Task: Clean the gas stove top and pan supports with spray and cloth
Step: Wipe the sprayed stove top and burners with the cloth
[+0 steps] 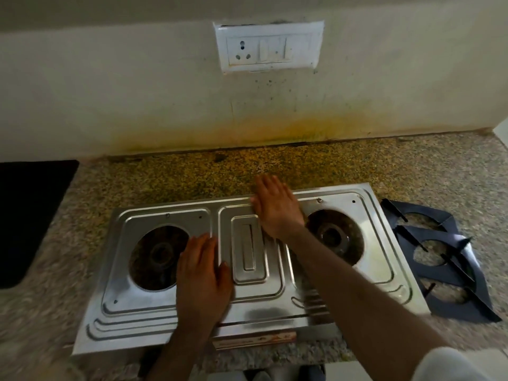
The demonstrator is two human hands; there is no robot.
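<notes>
A stainless steel two-burner gas stove top (247,306) lies on the granite counter, slightly askew. Its left burner (159,255) and right burner (334,235) are bare, with no supports on them. My left hand (203,273) rests flat on the steel just right of the left burner, fingers straight. My right hand (276,207) lies flat across the stove's back edge near the middle, fingers straight and reaching over the rim. Two dark pan supports (445,259) are stacked on the counter to the right of the stove. No spray bottle or cloth is in view.
The speckled granite counter (192,174) has a yellow stain behind the stove, and the wall above it is stained too. A black mat (30,213) lies at the far left. A white socket plate (268,46) sits on the wall.
</notes>
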